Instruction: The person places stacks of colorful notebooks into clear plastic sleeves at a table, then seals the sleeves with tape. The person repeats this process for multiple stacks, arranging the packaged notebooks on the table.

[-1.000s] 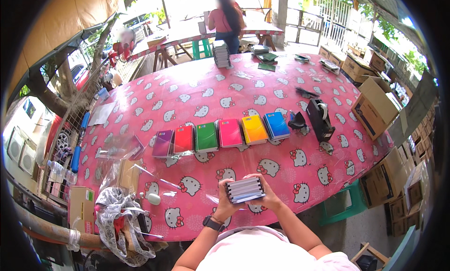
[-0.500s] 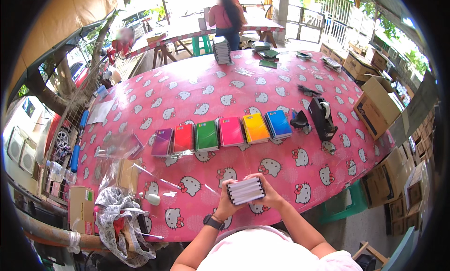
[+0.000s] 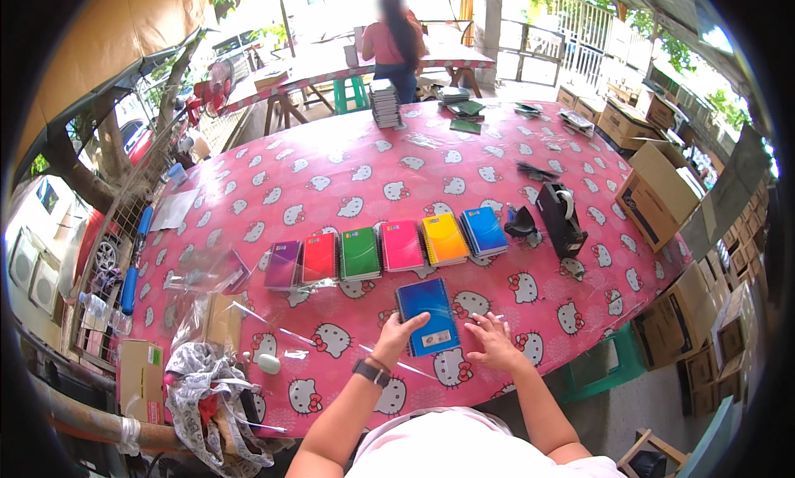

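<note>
My left hand [image 3: 399, 337] grips a blue spiral notebook [image 3: 427, 314] by its lower left corner, thumb on the cover. The notebook faces up with a small white label near its bottom edge; whether others lie under it I cannot tell. Just to its right, my right hand [image 3: 494, 343] hovers low with fingers spread, holding nothing. Beyond them runs a row of upright-facing stacks of notebooks: purple [image 3: 283, 265], red [image 3: 320, 258], green [image 3: 360, 254], pink [image 3: 402, 245], yellow [image 3: 445, 239] and blue [image 3: 484, 231].
A black tape dispenser [image 3: 561, 221] stands right of the row. Clear plastic wrap [image 3: 207, 271], a cloth bag [image 3: 211, 395] and a carton [image 3: 141, 379] crowd the left. Notebook piles [image 3: 384, 105] rest at the far edge, where a person [image 3: 396, 43] stands beyond. Boxes [image 3: 658, 196] line the right.
The notebook stack, held upright between both hands with its page edges showing, has been turned so a blue cover faces up. My right hand has let go and moved right.
</note>
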Demonstrator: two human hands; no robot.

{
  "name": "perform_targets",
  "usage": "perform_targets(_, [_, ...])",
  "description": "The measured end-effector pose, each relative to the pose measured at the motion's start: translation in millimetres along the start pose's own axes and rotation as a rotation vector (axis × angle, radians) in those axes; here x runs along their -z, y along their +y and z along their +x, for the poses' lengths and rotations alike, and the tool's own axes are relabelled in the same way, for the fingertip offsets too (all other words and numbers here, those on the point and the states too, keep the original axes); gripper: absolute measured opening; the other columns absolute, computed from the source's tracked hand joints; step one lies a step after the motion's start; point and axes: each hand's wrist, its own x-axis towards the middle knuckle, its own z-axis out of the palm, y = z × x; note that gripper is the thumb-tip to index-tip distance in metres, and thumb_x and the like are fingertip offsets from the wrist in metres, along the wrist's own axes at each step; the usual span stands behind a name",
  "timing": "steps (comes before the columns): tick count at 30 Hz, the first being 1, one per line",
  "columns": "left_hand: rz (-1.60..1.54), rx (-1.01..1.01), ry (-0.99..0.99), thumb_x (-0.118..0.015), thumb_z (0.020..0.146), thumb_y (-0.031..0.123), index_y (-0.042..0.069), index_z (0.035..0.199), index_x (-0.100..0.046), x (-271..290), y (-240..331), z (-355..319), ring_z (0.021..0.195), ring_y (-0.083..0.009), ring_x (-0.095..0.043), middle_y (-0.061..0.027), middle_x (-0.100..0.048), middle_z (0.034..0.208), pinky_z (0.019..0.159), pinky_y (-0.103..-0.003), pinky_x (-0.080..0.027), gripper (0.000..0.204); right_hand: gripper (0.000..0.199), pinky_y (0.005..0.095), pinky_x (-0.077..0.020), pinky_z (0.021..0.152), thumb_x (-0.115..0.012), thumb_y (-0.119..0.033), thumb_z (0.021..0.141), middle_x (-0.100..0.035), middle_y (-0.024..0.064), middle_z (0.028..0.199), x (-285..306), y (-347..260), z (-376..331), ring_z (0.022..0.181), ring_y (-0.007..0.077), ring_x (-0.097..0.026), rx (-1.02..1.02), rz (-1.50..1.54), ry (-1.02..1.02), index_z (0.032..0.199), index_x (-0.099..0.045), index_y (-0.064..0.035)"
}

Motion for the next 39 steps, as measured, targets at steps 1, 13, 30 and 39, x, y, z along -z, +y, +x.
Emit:
perform_targets(1, [0.045,0.063,0.048,-0.077,0.073,0.033,-0.005,0.107,-0.056,-5,3,5,0.086,-0.0194,-0.063,-0.0128,-0.064,0.097,0.075,-0.03,-0.051,0.056,0.067,0.06,-0.0099,0.107,-0.067,-0.033,0.075,-0.026,0.0061,0.146,2,-2,-1,0.138,0.0335,-0.012,-0.004,-0.005,0.008,0.135,-0.041,-0.0151])
perform_targets(13, [0.811,0.122,0.334,-0.071,0.058,0.067,-0.011,0.107,-0.057,-24,2,14,0.1,-0.0314,-0.06,-0.0221,-0.061,0.105,0.084,-0.037,-0.048,0.093,0.035,0.053,-0.0375,0.09,-0.071,-0.023,0.073,-0.059,0.0044,0.097,-27,32,30,0.104,0.0274,-0.05,-0.186,-0.032,0.701,0.104,-0.061,-0.0109])
perform_targets(30, [0.696,-0.057,0.429,-0.069,0.066,0.063,-0.011,0.134,-0.028,-37,-23,0,0.128,-0.0396,-0.03,-0.0295,-0.033,0.135,0.106,-0.045,-0.026,0.109,0.029,0.0373,-0.0518,0.074,-0.057,-0.008,0.076,-0.057,0.0149,0.096,-16,-73,13,0.089,0.0274,-0.06,0.232,-0.037,0.274,0.104,-0.058,-0.0011])
perform_targets(39, [0.868,-0.189,0.532,-0.072,0.07,0.047,-0.005,0.133,-0.033,-29,-43,-3,0.12,-0.0402,-0.037,-0.0253,-0.041,0.129,0.103,-0.045,-0.028,0.091,0.045,0.0367,-0.0476,0.086,-0.062,-0.019,0.085,-0.051,0.0135,0.129,21,-66,-2,0.103,0.0258,-0.059,0.228,0.58,-0.372,0.128,-0.05,-0.0134])
